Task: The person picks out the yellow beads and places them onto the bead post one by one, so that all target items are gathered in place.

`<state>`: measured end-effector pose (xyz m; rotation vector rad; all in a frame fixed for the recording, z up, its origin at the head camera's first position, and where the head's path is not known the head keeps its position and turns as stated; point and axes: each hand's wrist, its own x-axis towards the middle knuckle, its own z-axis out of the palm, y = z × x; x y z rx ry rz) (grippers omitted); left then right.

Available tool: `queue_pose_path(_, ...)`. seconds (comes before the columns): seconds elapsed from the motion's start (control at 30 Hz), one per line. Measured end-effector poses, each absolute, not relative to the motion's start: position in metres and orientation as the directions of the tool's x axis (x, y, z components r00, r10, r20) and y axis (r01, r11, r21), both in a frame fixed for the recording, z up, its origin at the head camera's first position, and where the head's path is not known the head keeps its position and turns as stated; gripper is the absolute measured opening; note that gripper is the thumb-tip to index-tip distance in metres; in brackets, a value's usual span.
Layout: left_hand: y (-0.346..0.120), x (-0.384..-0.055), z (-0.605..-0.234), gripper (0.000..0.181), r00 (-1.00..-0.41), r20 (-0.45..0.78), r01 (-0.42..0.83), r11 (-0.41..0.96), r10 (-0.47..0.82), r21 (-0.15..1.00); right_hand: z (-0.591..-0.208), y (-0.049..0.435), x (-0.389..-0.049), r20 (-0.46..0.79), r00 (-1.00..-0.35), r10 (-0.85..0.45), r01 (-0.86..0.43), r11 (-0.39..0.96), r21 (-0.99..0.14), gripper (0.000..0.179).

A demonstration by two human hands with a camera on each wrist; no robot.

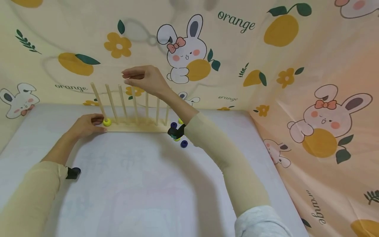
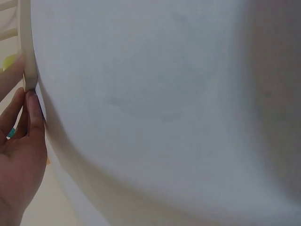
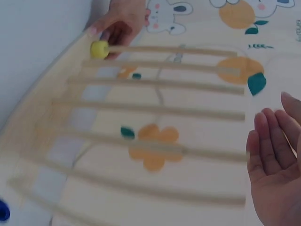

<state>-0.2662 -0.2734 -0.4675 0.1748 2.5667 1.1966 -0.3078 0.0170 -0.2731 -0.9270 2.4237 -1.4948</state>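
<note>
A wooden rack, its long base (image 1: 139,128) lined with several upright pegs (image 1: 122,102), stands near the back of the table. On the leftmost peg, down at the base, sits a yellow bead (image 1: 107,122). My left hand (image 1: 84,126) holds the rack's left end, thumb along the front and fingers around the end; the left wrist view shows this hand (image 2: 23,155) pinching the base corner. Above the peg tops is my right hand (image 1: 149,79). In the right wrist view its palm (image 3: 275,174) faces the peg tips with nothing in it, fingers nearly straight.
Loose beads lie by the rack's right end: a dark blue bead (image 1: 184,144), another blue bead (image 1: 173,125) and yellow ones partly hidden behind the right wrist's black camera (image 1: 175,132). A patterned cloth (image 1: 231,59) hangs behind and right of the white table (image 1: 142,171).
</note>
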Motion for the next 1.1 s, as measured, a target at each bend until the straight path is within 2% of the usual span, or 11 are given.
queue_pose_path(0.17, -0.273, -0.267, -0.470, 0.082, -0.946, -0.220, -0.017, 0.644, 0.237, 0.764, -0.272, 0.047, -0.307, 0.207, -0.824, -0.528, -0.387, 0.258, -0.885, 0.032)
queue_pose_path(0.33, -0.273, -0.269, -0.471, 0.080, -0.950, -0.211, -0.011, 0.654, 0.229, 0.756, -0.275, 0.069, -0.311, 0.246, -0.821, -0.515, -0.410, 0.233, -0.882, 0.029)
queue_pose_path(0.7, -0.272, -0.262, -0.470, 0.082, -0.950, -0.223, -0.028, 0.656, 0.216, 0.755, -0.288, 0.104, -0.316, 0.250, -0.834, -0.491, -0.434, 0.307, -0.847, 0.030)
queue_pose_path(1.1, -0.272, -0.266, -0.466, 0.080, -0.948, -0.227, -0.024, 0.663, 0.222, 0.748, -0.303, 0.148, -0.309, 0.220, -0.884, -0.413, -0.377, 0.350, -0.858, 0.030)
